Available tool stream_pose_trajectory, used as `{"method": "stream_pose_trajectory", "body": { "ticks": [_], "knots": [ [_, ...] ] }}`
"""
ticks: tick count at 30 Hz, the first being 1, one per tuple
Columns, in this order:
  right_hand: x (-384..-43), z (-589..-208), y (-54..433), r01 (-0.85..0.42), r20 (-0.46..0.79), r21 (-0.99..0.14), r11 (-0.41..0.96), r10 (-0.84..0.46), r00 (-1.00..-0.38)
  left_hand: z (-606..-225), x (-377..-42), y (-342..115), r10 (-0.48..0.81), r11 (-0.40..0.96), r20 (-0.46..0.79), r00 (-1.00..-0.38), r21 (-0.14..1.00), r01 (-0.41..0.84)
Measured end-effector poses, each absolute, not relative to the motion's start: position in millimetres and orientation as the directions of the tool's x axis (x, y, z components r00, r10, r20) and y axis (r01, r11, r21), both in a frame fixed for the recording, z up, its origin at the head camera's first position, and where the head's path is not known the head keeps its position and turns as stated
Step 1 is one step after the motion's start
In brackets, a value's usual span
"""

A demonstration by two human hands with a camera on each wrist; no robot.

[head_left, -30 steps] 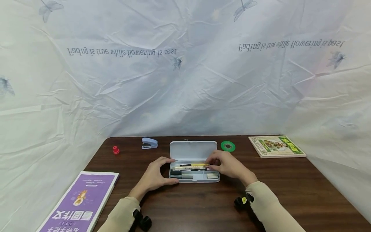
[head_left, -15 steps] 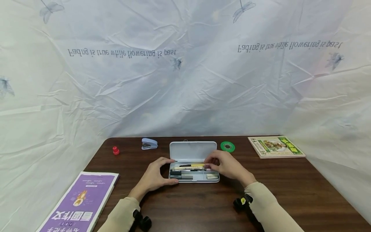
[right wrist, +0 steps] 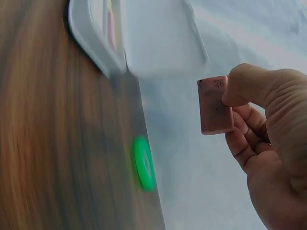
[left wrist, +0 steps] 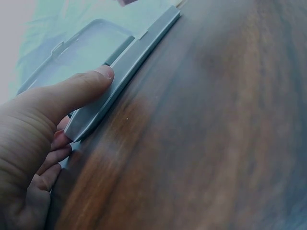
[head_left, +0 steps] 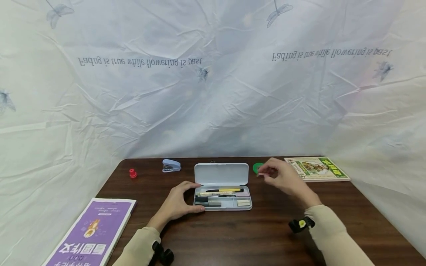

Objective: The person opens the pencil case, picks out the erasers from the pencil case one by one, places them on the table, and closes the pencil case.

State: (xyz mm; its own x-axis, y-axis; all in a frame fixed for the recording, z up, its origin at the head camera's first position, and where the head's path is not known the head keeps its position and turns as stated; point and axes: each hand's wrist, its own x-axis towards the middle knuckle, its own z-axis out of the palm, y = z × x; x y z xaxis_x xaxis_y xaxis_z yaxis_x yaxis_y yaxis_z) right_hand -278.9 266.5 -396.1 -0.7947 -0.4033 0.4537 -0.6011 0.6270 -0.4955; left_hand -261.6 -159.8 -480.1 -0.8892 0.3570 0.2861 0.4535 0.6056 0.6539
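An open pencil case [head_left: 229, 208] lies on the table with its lid [head_left: 221, 174] raised at the back. Inside it are a yellow-and-black pen [head_left: 224, 190], other pens, a dark grey stick-like item [head_left: 208, 203] and a pale eraser [head_left: 243, 203]. My left hand [head_left: 176, 201] grips the case's left end, thumb on the front wall, as the left wrist view shows. Off to the right of the case, my right hand [head_left: 283, 177] is raised and pinches a pink eraser [right wrist: 214, 105] marked 4B between thumb and fingers.
Behind my right hand lies a green tape roll [head_left: 256, 168], partly covered by it. A blue stapler [head_left: 171, 165] and a red stopper-like piece [head_left: 132, 173] sit back left. A purple book [head_left: 96, 229] lies front left, another book [head_left: 316, 168] back right.
My right hand has lifted out of the pencil case and moved right with the pink eraser. My left hand stays on the case's left end.
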Motion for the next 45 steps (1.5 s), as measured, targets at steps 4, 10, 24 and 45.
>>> {"method": "stream_pose_trajectory", "body": {
  "ticks": [4,10,24,45],
  "knots": [
    [-277,-394,300,-0.563,0.45,-0.468,0.681,-0.365,-0.815,-481,-262,-160,0.353,0.602,0.287,-0.89,0.659,0.451],
    [-269,-404,338,-0.492,0.397,-0.451,0.745,-0.326,-0.858,-481,-263,-160,0.36,0.596,0.293,-0.886,0.658,0.46],
    [-266,-440,365,-0.419,0.268,-0.475,0.774,-0.326,-0.906,-479,-261,-159,0.365,0.598,0.279,-0.888,0.661,0.453],
    [-264,-422,347,-0.432,0.325,-0.562,0.705,-0.292,-0.899,-481,-262,-160,0.361,0.598,0.291,-0.886,0.656,0.46]
  ]
}}
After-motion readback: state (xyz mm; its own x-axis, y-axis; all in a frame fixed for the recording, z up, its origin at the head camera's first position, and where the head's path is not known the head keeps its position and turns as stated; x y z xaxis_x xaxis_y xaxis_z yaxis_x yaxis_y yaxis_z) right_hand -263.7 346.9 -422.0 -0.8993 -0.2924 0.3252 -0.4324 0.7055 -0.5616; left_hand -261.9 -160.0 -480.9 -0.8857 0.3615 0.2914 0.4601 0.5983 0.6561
